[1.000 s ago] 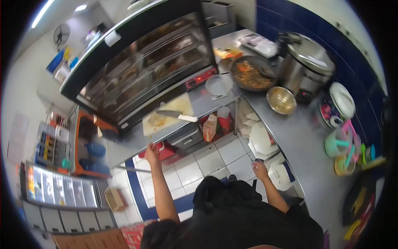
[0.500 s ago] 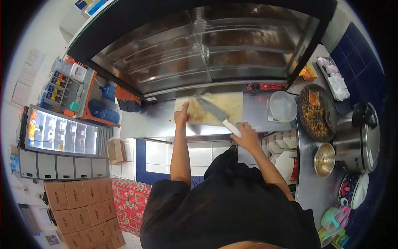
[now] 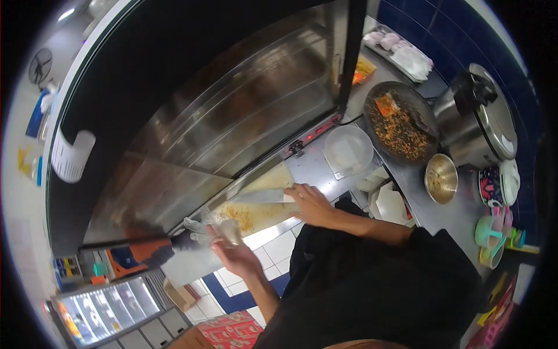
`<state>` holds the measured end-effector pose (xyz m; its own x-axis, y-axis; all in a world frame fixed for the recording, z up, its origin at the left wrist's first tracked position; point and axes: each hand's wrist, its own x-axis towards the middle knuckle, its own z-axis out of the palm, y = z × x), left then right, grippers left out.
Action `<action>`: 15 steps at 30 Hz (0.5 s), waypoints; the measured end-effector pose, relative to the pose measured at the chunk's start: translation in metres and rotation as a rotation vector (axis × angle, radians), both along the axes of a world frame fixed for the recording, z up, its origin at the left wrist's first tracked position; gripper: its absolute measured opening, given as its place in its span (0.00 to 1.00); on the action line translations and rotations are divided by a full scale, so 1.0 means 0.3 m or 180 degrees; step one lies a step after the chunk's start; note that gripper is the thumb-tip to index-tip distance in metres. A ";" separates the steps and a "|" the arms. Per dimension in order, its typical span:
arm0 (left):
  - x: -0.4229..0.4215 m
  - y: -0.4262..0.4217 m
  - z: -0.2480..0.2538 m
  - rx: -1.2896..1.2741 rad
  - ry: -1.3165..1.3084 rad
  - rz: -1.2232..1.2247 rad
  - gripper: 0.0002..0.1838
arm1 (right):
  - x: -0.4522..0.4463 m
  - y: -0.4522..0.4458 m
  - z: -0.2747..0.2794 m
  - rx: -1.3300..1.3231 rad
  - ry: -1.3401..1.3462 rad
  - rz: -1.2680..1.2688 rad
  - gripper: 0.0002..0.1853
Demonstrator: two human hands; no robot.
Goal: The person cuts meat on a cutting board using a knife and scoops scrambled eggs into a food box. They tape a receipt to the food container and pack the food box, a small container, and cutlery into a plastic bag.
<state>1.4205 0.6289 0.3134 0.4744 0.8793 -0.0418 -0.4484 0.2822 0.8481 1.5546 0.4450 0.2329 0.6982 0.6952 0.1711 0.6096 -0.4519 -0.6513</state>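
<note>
My right hand (image 3: 314, 205) is closed around the white handle of a large kitchen knife (image 3: 256, 196). The wide blade points left, low over a pale cutting board (image 3: 270, 180) smeared with orange-brown crumbs (image 3: 239, 217). At the near left end of the board is my left hand (image 3: 235, 253), its fingers closed on crumpled clear plastic (image 3: 200, 230). Blur hides whether this is a glove or a bag.
A glass-fronted display cabinet (image 3: 232, 116) rises behind the board. To the right are a clear plastic tub (image 3: 349, 150), a dark stone bowl of chopped food (image 3: 401, 131), a metal bowl (image 3: 441, 179) and a large steel cooker (image 3: 465, 136).
The view has swung, tilting the counter. My left hand has gone from the bare board to clear plastic at its left end. My right hand still holds the knife.
</note>
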 end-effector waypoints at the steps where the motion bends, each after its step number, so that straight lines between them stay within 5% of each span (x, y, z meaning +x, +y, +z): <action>1: 0.029 -0.055 0.002 0.0308 -0.0116 -0.0126 0.12 | -0.010 0.002 0.105 0.0457 -0.0140 0.0133 0.28; 4: 0.152 -0.251 0.056 0.0498 -0.0380 -0.0863 0.16 | -0.022 -0.016 0.338 0.1032 -0.0211 0.0391 0.28; 5: 0.163 -0.246 0.009 0.1284 0.0121 -0.1075 0.18 | -0.001 -0.021 0.363 0.1182 -0.0407 0.0205 0.20; 8: 0.311 -0.308 0.014 0.1838 0.0216 -0.0902 0.21 | 0.111 -0.066 0.349 0.1250 -0.0644 -0.0056 0.11; 10: 0.387 -0.361 0.045 0.1314 0.1054 -0.0645 0.22 | 0.157 -0.140 0.353 0.1299 -0.0691 -0.0167 0.06; 12: 0.474 -0.440 0.088 0.0639 0.0696 -0.0840 0.24 | 0.179 -0.223 0.348 0.1043 -0.0813 0.0242 0.07; 14: 0.556 -0.526 0.158 -0.0912 -0.0066 -0.1094 0.29 | 0.209 -0.310 0.360 0.1012 -0.0779 0.0306 0.07; 15: 0.598 -0.545 0.140 -0.0903 -0.0254 -0.1313 0.36 | 0.229 -0.352 0.358 0.0996 -0.0663 0.0335 0.07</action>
<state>1.5998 0.4654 0.3553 0.7914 0.5772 -0.2014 -0.3112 0.6640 0.6799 1.6234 0.3393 0.3403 0.5539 0.6528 0.5168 0.7757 -0.1791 -0.6052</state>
